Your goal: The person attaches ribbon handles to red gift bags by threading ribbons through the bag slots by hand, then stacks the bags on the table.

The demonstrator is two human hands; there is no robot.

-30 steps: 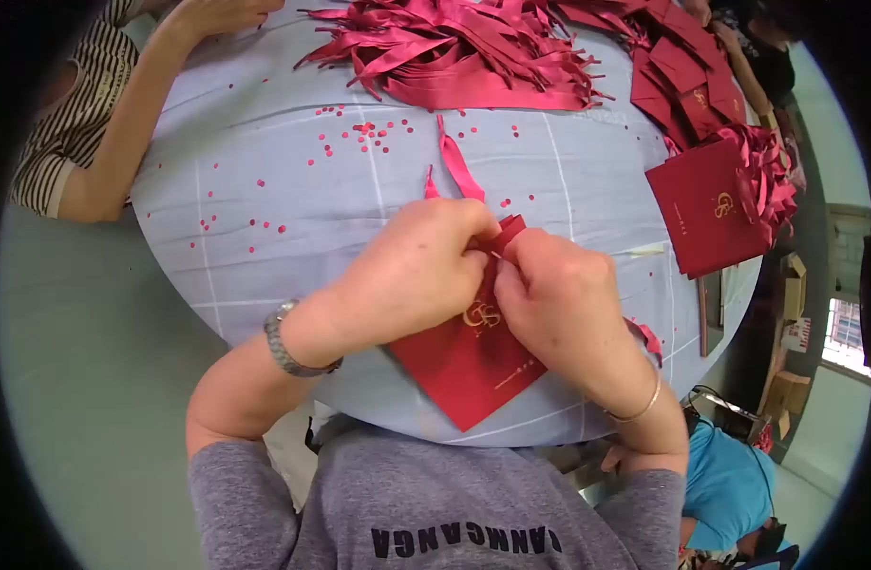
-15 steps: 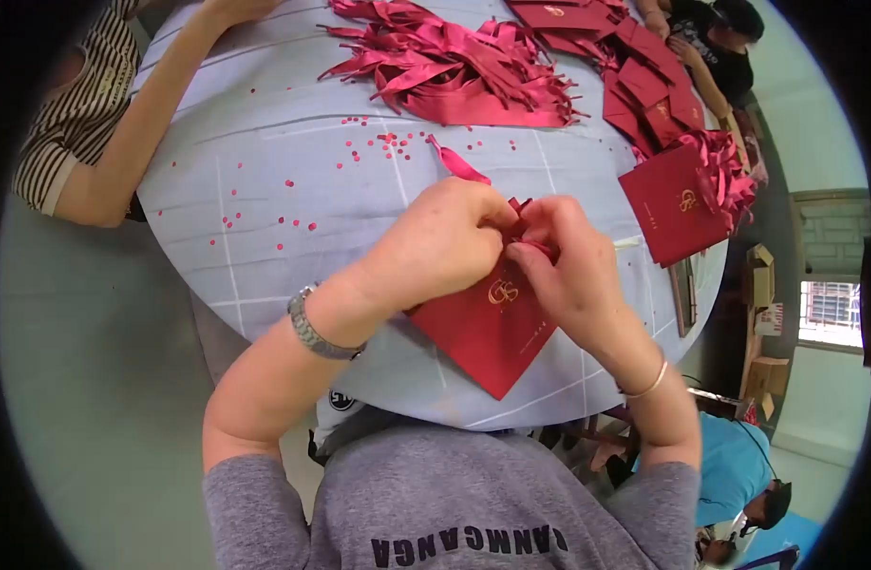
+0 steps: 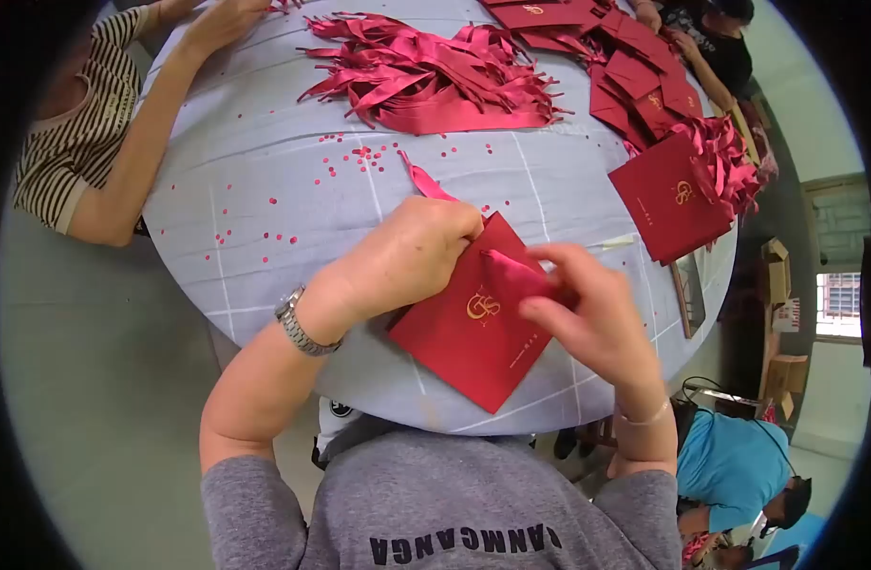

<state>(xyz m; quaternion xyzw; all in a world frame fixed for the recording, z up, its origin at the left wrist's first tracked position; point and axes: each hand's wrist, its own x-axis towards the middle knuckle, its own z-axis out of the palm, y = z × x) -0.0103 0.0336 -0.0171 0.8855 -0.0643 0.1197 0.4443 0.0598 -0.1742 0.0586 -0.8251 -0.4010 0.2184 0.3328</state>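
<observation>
With its printed face up and one corner toward the wearer, the red bag [image 3: 483, 332] lies at the near side of the table [image 3: 293, 152] and serves as the landmark. The left hand [image 3: 402, 252] is at its far-left edge, fingers clenched; the exact pinch point is hidden. The right hand [image 3: 597, 309] is at its right side, with thumb and forefinger spread. A pink ribbon [image 3: 516, 277] extends from the bag's face to the inside of these fingers; whether they grip it cannot be told.

Just beyond the red bag, a ribbon end [image 3: 423, 180] projects past the left hand. To the bag's right are a dark-edged flat object [image 3: 687, 294] and, farther out, a bag stack [image 3: 668, 204] with ribbons. Red dots [image 3: 364, 157] are scattered beyond the bag and to its left. Farther beyond it lies the ribbon pile [image 3: 435, 85], with a bag heap [image 3: 640, 81] at far right. A co-worker in a striped shirt [image 3: 98, 104] is at far left.
</observation>
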